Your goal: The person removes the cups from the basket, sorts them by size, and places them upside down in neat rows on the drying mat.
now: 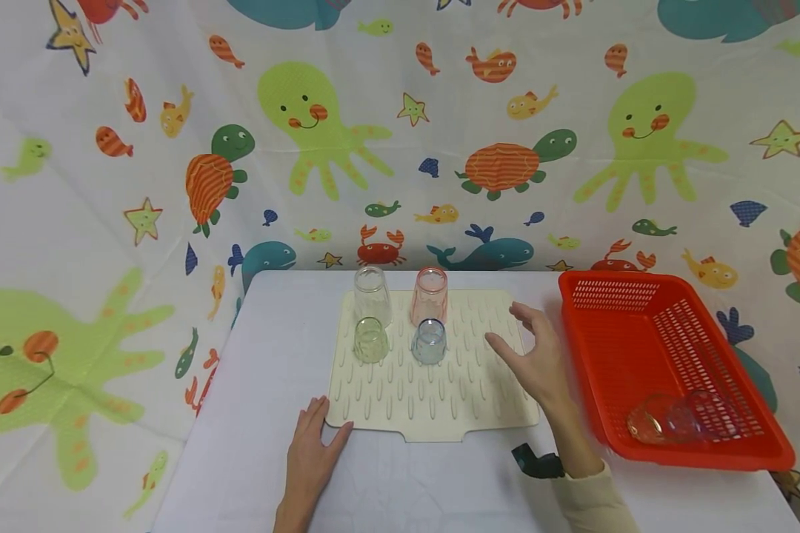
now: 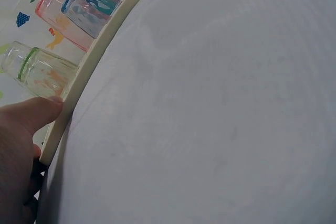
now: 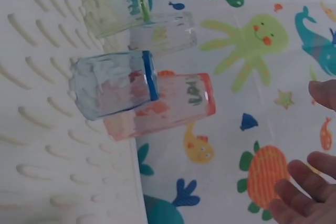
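My left hand [image 1: 310,448] is at the front left corner of a cream draining board [image 1: 433,403], thumb along the front edge and fingers at the left side, holding the corner. Raised over the board's right side, my right hand [image 1: 536,359] has thumb and fingers spread with nothing between them. On the board stand a short green-tinted glass [image 1: 370,342] and a short blue-tinted glass [image 1: 430,343]. Behind them are a tall clear glass [image 1: 372,296] and a tall pink-tinted glass [image 1: 430,297]. The right wrist view shows the blue glass [image 3: 113,85] left of my spread fingers [image 3: 310,179].
A red plastic basket [image 1: 613,326] stands to the right, with a clear glass [image 1: 653,420] and a purplish glass [image 1: 707,416] lying near its front. White cloth [image 1: 267,355] covers the table. A curtain printed with sea animals [image 1: 413,163] hangs behind and at the left.
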The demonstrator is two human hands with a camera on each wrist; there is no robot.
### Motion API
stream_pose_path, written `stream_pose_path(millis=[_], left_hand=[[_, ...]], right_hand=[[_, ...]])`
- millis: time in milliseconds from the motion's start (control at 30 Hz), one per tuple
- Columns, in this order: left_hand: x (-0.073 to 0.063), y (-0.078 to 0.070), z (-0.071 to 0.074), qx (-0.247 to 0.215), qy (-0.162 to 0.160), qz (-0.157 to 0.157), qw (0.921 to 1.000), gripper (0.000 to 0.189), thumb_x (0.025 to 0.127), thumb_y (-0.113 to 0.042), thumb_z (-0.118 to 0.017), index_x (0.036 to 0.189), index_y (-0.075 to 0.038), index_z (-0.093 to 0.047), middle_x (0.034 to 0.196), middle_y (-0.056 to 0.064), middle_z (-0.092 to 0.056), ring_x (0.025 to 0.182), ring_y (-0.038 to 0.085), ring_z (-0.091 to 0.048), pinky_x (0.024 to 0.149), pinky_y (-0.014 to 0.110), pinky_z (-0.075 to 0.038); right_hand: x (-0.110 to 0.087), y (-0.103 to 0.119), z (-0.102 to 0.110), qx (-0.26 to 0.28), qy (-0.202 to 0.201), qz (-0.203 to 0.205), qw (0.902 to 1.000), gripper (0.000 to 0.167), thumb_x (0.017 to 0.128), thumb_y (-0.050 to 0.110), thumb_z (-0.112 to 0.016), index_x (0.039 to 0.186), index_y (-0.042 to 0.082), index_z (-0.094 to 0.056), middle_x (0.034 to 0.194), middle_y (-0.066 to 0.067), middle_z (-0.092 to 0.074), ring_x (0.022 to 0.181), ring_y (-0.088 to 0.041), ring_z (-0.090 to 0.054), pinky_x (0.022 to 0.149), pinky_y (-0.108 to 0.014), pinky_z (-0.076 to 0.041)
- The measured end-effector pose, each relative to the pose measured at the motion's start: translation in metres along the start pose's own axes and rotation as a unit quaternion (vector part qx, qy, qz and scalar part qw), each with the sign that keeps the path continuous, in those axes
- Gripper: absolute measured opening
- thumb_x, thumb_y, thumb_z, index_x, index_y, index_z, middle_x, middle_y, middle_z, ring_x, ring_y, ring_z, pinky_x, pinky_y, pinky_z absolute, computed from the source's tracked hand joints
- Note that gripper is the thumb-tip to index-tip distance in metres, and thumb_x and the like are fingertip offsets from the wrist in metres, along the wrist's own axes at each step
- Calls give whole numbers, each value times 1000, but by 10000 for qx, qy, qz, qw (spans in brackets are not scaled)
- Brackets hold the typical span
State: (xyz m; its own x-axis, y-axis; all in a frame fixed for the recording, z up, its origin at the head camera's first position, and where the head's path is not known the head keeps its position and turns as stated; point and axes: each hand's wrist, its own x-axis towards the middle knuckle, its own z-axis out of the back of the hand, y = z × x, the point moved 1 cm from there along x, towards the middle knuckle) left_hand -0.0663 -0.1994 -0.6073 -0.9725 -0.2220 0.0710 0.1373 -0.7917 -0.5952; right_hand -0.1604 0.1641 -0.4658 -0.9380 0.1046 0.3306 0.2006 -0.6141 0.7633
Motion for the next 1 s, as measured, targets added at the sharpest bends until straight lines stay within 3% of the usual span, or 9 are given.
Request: stream_pose_path(millis=[467, 1000], left_hand=[[1, 2, -2, -77, 6, 10, 10000, 74, 86, -39, -79, 142, 2, -52, 150, 17, -51, 147, 35, -40, 128, 47, -25], [-1, 1, -1, -96, -45, 17, 9999, 74, 87, -41, -78, 142, 1, -53, 150, 17, -52, 147, 35, -39, 127, 49, -27]], right_hand=[[-2, -6, 31, -180, -426, -9, 9989, 67, 79, 22, -84, 137, 4, -55, 140, -15, -57, 124, -31, -55, 110, -60, -48], [-19, -27, 73, -513, -524, -834, 9938, 71, 85, 27, -80, 145, 8, -48, 147, -16, -52, 133, -36, -49, 109, -66, -45]])
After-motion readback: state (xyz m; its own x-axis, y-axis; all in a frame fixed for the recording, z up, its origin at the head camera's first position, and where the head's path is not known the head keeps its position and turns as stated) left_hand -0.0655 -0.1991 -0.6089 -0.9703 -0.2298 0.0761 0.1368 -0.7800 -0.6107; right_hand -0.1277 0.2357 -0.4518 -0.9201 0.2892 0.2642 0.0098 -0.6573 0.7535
